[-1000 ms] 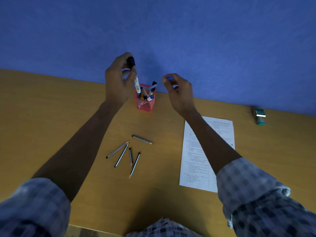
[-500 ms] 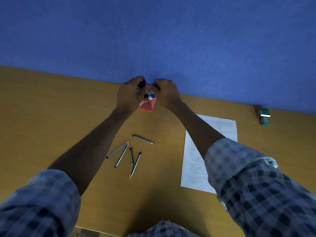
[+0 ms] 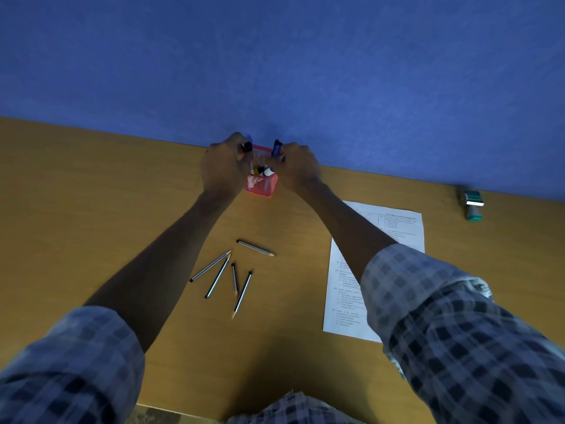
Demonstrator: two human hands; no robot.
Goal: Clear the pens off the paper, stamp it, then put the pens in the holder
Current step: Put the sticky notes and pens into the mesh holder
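- A wooden desk (image 3: 91, 209) meets a blue wall (image 3: 275, 56).
- On it lie five pencils (image 3: 226, 273), a printed paper (image 3: 394, 228) and a green stamp (image 3: 472, 206).
- The red mesh holder (image 3: 261, 186) contains markers (image 3: 264, 171).
- The left hand (image 3: 221, 169) grips a black-capped marker (image 3: 247, 146) at the rim; the right hand (image 3: 298, 169) grips a blue pen (image 3: 276, 147).

Mostly matt stuff here, barely any shine.

The desk (image 3: 91, 209) looks like smooth wood laminate with a soft satin sheen, and the wall (image 3: 275, 56) across the top of the frame is matt blue with a faint grainy texture. The holder (image 3: 261, 186) at center is red mesh, looks like wire. The sheet (image 3: 394, 228) at right is plain matt paper. 5 pencils (image 3: 232, 276) have slick striped barrels and bare wood tips. Sleeves (image 3: 458, 332) are woven checked cloth. The stamp (image 3: 472, 206) at far right looks like plastic.
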